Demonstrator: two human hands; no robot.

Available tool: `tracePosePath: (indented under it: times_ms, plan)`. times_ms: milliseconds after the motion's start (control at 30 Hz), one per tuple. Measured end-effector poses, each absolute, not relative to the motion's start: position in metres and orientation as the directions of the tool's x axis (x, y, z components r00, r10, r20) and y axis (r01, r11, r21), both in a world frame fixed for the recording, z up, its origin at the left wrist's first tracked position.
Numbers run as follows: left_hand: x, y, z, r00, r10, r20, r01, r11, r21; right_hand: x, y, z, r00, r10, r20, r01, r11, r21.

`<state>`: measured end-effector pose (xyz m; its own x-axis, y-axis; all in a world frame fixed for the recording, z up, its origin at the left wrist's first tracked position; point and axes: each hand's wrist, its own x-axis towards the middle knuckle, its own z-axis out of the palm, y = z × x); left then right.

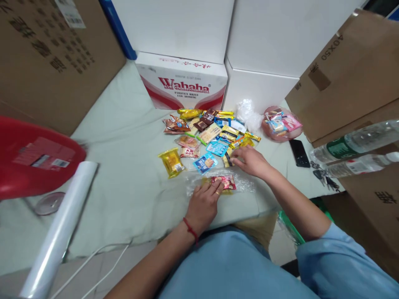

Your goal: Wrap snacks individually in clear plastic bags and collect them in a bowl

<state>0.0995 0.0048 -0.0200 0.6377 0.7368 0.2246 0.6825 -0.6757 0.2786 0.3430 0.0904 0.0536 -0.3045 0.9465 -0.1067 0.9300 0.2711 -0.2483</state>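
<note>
My left hand (204, 203) lies flat with fingers stretched out, pressing on a red snack packet (229, 181) on top of a clear plastic bag (245, 185). A bit of yellow wrapping shows under the red packet. My right hand (253, 162) is at the near right edge of a snack pile, its curled fingertips on a gold-and-black snack packet (227, 158). Close by lie a blue cracker packet (205, 163), a light-blue packet (216, 148) and a yellow packet (171, 162). A brown chocolate packet (205, 119) rests farther back.
Behind the pile stands a Wahaha water carton (183, 85) beside white boxes. To the right are a pink bowl of snacks (297, 135), a phone (299, 153), keys (324, 178) and plastic bottles (358, 141). A plastic film roll (62, 228) and red container (18, 166) are left.
</note>
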Motion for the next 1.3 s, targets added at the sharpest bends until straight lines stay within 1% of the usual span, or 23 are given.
tracePosePath:
  times_ms: [67, 133, 167, 233, 333, 400, 467, 533, 567, 633, 700, 733, 800, 867, 900, 967, 1033, 1067, 1133, 1200, 1300]
  plan:
    - [0.098, 0.003, -0.021, 0.62, 0.75, 0.23, 0.701, -0.662, 0.265, 0.323, 0.107, 0.053, -0.419, 0.897, -0.139, 0.899, 0.389, -0.2]
    - [0.098, 0.002, -0.022, 0.611, 0.758, 0.229, 0.708, -0.652, 0.27, 0.303, 0.12, 0.045, -0.485, 0.854, -0.19, 0.874, 0.464, -0.148]
    - [0.098, 0.002, -0.023, 0.611, 0.759, 0.224, 0.707, -0.651, 0.277, 0.294, 0.125, 0.04, -0.489, 0.845, -0.216, 0.872, 0.474, -0.123]
    - [0.098, 0.002, -0.023, 0.614, 0.76, 0.212, 0.701, -0.649, 0.296, 0.283, 0.134, 0.031, -0.451, 0.851, -0.269, 0.892, 0.441, -0.101]
    - [0.096, 0.001, -0.022, 0.611, 0.768, 0.191, 0.705, -0.638, 0.309, 0.281, 0.143, 0.028, -0.41, 0.847, -0.339, 0.912, 0.374, -0.168]
    - [0.095, 0.001, -0.022, 0.609, 0.771, 0.186, 0.707, -0.633, 0.314, 0.286, 0.145, 0.035, -0.453, 0.832, -0.319, 0.889, 0.397, -0.227]
    - [0.095, 0.002, -0.022, 0.61, 0.769, 0.192, 0.7, -0.636, 0.324, 0.291, 0.139, 0.047, -0.532, 0.818, -0.219, 0.841, 0.48, -0.25]
    - [0.096, 0.002, -0.021, 0.612, 0.765, 0.201, 0.689, -0.641, 0.339, 0.293, 0.122, 0.06, -0.592, 0.798, -0.112, 0.796, 0.557, -0.235]
    - [0.096, 0.003, -0.021, 0.611, 0.764, 0.205, 0.685, -0.641, 0.347, 0.293, 0.11, 0.065, -0.61, 0.787, -0.096, 0.783, 0.58, -0.224]
    - [0.097, 0.004, -0.021, 0.603, 0.771, 0.204, 0.681, -0.631, 0.372, 0.292, 0.081, 0.069, -0.63, 0.762, -0.151, 0.773, 0.597, -0.213]
    - [0.096, 0.006, -0.022, 0.599, 0.779, 0.187, 0.674, -0.616, 0.409, 0.291, 0.053, 0.063, -0.633, 0.741, -0.224, 0.772, 0.584, -0.249]
    - [0.094, 0.007, -0.023, 0.603, 0.778, 0.179, 0.661, -0.612, 0.433, 0.292, 0.042, 0.057, -0.628, 0.743, -0.23, 0.773, 0.564, -0.291]
    - [0.087, 0.01, -0.026, 0.625, 0.758, 0.186, 0.602, -0.62, 0.504, 0.295, 0.025, 0.04, -0.604, 0.775, -0.186, 0.765, 0.499, -0.408]
    - [0.074, 0.015, -0.03, 0.616, 0.756, 0.223, 0.525, -0.604, 0.6, 0.297, 0.015, 0.023, -0.57, 0.811, -0.131, 0.738, 0.435, -0.516]
    - [0.066, 0.018, -0.033, 0.578, 0.78, 0.241, 0.503, -0.573, 0.647, 0.298, 0.013, 0.016, -0.558, 0.821, -0.119, 0.725, 0.413, -0.551]
    - [0.051, 0.026, -0.036, 0.425, 0.868, 0.256, 0.533, -0.469, 0.704, 0.297, 0.009, 0.008, -0.525, 0.841, -0.132, 0.722, 0.358, -0.593]
    - [0.039, 0.033, -0.039, 0.208, 0.943, 0.258, 0.628, -0.331, 0.704, 0.293, 0.007, 0.006, -0.441, 0.876, -0.197, 0.747, 0.237, -0.621]
    - [0.036, 0.035, -0.039, 0.105, 0.961, 0.255, 0.671, -0.257, 0.695, 0.291, 0.007, 0.006, -0.397, 0.889, -0.228, 0.755, 0.175, -0.632]
    - [0.035, 0.037, -0.037, -0.029, 0.976, 0.217, 0.714, -0.131, 0.688, 0.286, 0.007, 0.009, -0.364, 0.898, -0.249, 0.751, 0.125, -0.649]
    - [0.041, 0.035, -0.034, -0.068, 0.988, 0.14, 0.736, -0.045, 0.676, 0.283, 0.007, 0.01, -0.389, 0.892, -0.229, 0.737, 0.152, -0.659]
    - [0.054, 0.028, -0.027, -0.065, 0.997, 0.035, 0.805, 0.032, 0.592, 0.284, 0.008, 0.008, -0.422, 0.883, -0.204, 0.735, 0.202, -0.647]
